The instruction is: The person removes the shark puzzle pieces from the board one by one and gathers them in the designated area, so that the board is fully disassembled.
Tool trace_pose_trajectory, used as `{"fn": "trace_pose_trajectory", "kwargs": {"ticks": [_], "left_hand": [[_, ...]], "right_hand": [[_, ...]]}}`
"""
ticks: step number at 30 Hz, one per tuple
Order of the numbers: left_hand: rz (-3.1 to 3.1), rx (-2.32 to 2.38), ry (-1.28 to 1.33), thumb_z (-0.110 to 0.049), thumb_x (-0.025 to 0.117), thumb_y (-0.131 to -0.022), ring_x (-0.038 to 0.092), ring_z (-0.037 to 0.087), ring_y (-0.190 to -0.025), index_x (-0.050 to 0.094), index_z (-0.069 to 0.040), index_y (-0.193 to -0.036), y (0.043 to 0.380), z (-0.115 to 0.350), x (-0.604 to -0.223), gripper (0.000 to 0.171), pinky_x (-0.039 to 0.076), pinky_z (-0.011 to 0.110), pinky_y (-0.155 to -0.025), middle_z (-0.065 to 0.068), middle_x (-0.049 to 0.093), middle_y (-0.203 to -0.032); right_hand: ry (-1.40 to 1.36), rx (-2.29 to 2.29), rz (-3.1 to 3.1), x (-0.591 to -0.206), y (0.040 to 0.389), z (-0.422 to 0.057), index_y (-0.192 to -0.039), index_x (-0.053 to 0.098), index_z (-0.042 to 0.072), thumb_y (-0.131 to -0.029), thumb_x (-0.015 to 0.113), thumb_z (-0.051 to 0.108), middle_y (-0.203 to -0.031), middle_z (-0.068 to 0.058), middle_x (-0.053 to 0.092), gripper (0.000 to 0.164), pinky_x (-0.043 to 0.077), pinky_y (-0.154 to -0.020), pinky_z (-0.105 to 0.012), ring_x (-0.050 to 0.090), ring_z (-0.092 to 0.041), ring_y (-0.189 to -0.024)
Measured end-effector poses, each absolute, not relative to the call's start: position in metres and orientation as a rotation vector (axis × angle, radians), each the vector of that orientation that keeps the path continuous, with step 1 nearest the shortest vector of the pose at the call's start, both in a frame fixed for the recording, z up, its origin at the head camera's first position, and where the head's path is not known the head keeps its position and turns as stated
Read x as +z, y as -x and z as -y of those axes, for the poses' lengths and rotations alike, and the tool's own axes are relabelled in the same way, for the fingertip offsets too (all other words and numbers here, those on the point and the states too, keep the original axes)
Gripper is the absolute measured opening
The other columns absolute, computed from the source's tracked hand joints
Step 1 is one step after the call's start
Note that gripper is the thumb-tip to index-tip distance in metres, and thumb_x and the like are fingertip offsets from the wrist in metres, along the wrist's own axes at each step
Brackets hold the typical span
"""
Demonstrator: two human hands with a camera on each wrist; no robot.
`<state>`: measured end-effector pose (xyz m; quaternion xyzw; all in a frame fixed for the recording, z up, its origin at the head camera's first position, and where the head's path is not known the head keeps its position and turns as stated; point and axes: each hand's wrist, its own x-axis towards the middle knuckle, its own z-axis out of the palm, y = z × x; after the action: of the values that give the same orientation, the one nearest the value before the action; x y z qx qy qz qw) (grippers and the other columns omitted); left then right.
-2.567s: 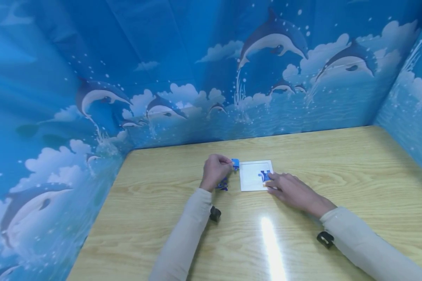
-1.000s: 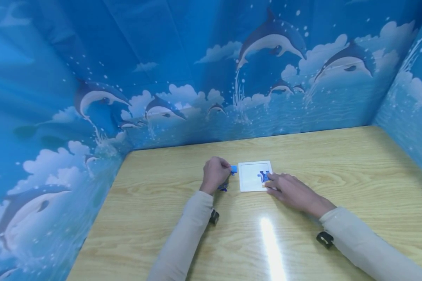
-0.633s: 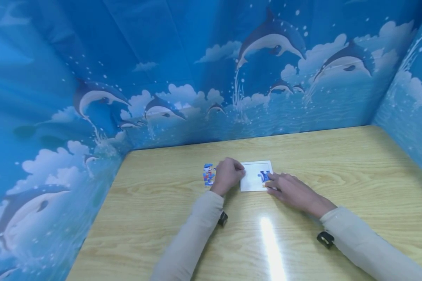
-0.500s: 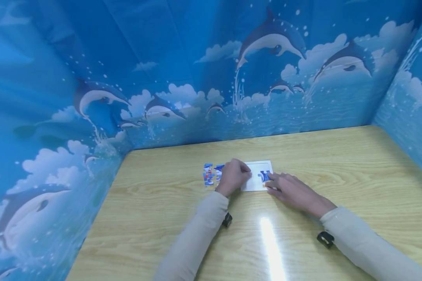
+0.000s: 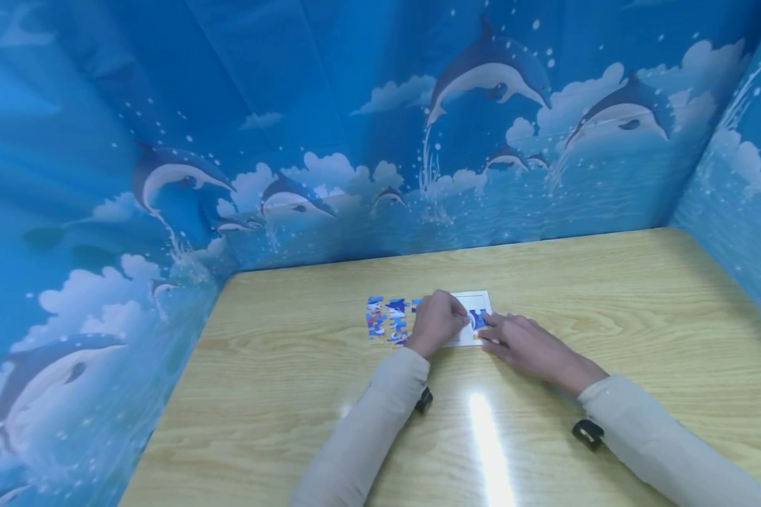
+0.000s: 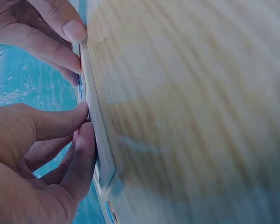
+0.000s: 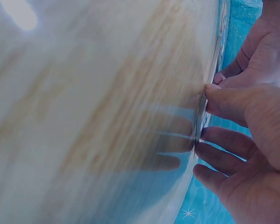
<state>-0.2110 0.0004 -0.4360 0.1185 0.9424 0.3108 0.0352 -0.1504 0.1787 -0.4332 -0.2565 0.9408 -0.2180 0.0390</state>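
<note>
A white puzzle tray (image 5: 474, 300) lies on the table in the head view, partly covered by both hands. Blue jigsaw pieces (image 5: 478, 320) sit inside its right side. My left hand (image 5: 437, 324) is over the tray's left part, thumb and forefinger pinching a small jigsaw piece that the fingertips mostly hide; the left wrist view shows this pinch just above the tray edge (image 6: 101, 156). At the tray's right side, my right hand (image 5: 525, 346) rests its fingertips on the edge and the pieces there. Its fingers (image 7: 224, 157) look fairly straight in the right wrist view.
Loose jigsaw pieces (image 5: 376, 318) lie in rough columns left of the tray, some behind the left hand. The wooden table (image 5: 279, 366) ends at a blue dolphin-print sheet (image 5: 330, 211) at the back and sides. A bright reflection crosses the table's front.
My left hand has moved right from the loose pieces to over the tray, carrying a piece between its fingertips. More loose pieces now show behind it. The right hand has stayed put.
</note>
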Motion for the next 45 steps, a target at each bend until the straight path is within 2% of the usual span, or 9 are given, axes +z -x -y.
{"fn": "trace_pose_trajectory", "kwargs": {"ticks": [10,24,34,45], "left_hand": [[-2.916,0.93,-0.354,-0.012,0.084,-0.082,0.066,0.01,-0.074,0.081,-0.014,-0.084,0.2132,-0.0035,-0.4386,0.004,0.051,0.02,-0.071,-0.004,0.075,-0.077],[-2.918,0.957,-0.354,-0.009,0.083,-0.082,0.067,0.011,-0.076,0.081,-0.014,-0.083,0.2105,-0.0021,-0.4375,0.005,0.051,0.021,-0.073,-0.003,0.076,-0.079],[-2.888,1.047,-0.356,-0.009,0.084,-0.081,0.063,0.008,-0.068,0.08,-0.011,-0.083,0.2104,0.0004,-0.4375,0.005,0.05,0.019,-0.067,-0.003,0.074,-0.075],[-2.846,1.107,-0.264,-0.009,0.082,-0.084,0.065,0.012,-0.076,0.078,-0.013,-0.08,0.2118,-0.0014,-0.4379,0.007,0.052,0.027,-0.076,-0.003,0.074,-0.078]], "right_hand": [[0.811,-0.686,-2.905,-0.4321,0.1456,-0.1824,-0.119,0.071,-0.001,-0.096,0.068,0.012,-0.138,-0.036,0.052,0.026,0.047,-0.098,-0.062,0.06,-0.05,-0.114],[0.768,-0.687,-2.903,-0.4317,0.1426,-0.1827,-0.118,0.072,0.0,-0.096,0.068,0.014,-0.138,-0.037,0.051,0.026,0.043,-0.099,-0.066,0.057,-0.053,-0.117],[0.757,-0.675,-2.892,-0.4318,0.1417,-0.1826,-0.12,0.07,-0.001,-0.097,0.067,0.013,-0.14,-0.036,0.049,0.028,0.042,-0.1,-0.066,0.055,-0.054,-0.119],[0.762,-0.724,-2.873,-0.4322,0.1433,-0.1836,-0.119,0.07,-0.003,-0.097,0.067,0.011,-0.14,-0.038,0.048,0.026,0.044,-0.1,-0.062,0.057,-0.052,-0.118]]}}
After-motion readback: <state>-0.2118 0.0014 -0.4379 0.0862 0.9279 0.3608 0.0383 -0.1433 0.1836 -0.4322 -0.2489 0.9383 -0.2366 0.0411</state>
